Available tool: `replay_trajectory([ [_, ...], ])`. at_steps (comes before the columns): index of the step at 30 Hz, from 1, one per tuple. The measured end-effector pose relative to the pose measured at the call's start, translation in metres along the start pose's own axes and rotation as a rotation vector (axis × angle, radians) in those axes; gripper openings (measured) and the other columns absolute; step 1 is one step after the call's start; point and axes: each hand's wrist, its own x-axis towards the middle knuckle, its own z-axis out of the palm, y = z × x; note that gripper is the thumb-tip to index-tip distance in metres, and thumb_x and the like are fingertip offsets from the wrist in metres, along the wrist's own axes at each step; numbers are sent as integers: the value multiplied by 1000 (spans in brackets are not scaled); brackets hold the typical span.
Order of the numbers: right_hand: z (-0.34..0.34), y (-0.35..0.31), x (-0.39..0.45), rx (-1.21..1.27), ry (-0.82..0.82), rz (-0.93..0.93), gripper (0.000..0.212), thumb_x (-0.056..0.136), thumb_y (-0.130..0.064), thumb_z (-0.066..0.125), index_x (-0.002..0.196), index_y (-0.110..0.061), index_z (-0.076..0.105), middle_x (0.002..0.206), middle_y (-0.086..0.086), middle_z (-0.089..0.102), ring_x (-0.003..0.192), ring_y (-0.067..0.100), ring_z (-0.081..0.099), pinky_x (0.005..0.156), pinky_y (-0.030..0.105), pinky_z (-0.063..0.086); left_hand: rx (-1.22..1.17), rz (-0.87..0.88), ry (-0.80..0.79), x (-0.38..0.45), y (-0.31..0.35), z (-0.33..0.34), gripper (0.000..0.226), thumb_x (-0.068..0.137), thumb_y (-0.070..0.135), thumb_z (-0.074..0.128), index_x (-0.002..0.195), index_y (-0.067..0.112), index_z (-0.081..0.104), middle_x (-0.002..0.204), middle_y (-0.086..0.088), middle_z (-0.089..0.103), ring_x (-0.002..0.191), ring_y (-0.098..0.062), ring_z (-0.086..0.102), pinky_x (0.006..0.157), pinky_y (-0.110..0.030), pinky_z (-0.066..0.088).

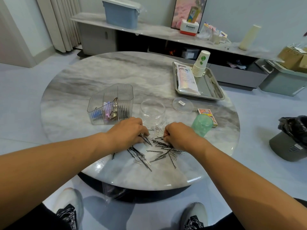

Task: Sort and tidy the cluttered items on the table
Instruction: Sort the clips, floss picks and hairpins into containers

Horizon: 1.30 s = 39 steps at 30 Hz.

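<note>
Round grey marble-patterned table (83, 77) seen from above, person seated at its near edge. Far left of the clutter: clear ribbed plastic organiser with compartments (111, 103), upright, holding coloured and metallic hair clips; which clip sits in which compartment cannot be told. Left hand (127, 131) lies palm-down just in front of the organiser, fingers curled down onto the left side of the pile and pinching a small bunch of black bobby pins (141, 153); exact count under the fingers not visible. The pins are scattered loose on the tabletop between and in front of both hands, mixed with silver paper clips (157, 129). Behind the pile, between the hands: empty clear round plastic jar (152, 112), upright, lid off. Right hand (178, 135) rests beside the pile, fingers curled, thumb and forefinger pinching one end of a single black pin that points left. Clear round lid with a small label (182, 105) lies flat, right of the jar. Translucent green plastic cup (201, 125) lies tilted just beside the right wrist, in front of a small orange card box (206, 113). Far right: stainless steel tray (214, 92) carrying a white pouch (186, 78) and a stack of paper cups (200, 66).
</note>
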Motion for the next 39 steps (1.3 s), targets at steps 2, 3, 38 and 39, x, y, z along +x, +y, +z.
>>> replay_trajectory([
  [2, -2, -2, -2, -71, 39, -16, 11, 97, -24, 62, 94, -17, 69, 99, 4, 69, 93, 26, 60, 77, 34, 47, -94, -39, 31, 0, 4, 1, 33, 95, 41, 65, 127, 34, 63, 105, 11, 50, 108, -13, 50, 87, -32, 43],
  [3, -5, -1, -2, -13, 50, -3, 13, 98, -24, 60, 91, -16, 68, 97, 4, 70, 92, 26, 61, 78, 35, 48, -197, -85, 75, 1, 8, 0, 30, 95, 40, 66, 124, 32, 64, 103, 10, 54, 103, -12, 54, 84, -31, 44],
  [38, -15, -23, -3, 968, 146, 53, 9, 90, -10, 74, 83, -13, 71, 73, 3, 71, 64, 13, 59, 60, 24, 48, -1952, -856, -77, 5, 34, -28, 61, 106, 52, 36, 119, -6, 54, 106, -23, 61, 110, -38, 66, 81, -45, 61],
  [39, -18, -28, -5, 1072, 96, 22, 8, 91, -8, 73, 84, -10, 71, 73, 5, 70, 61, 12, 60, 55, 21, 49, -1983, -829, -87, 5, 35, -28, 66, 105, 54, 35, 123, -6, 53, 104, -22, 62, 109, -37, 66, 82, -46, 60],
])
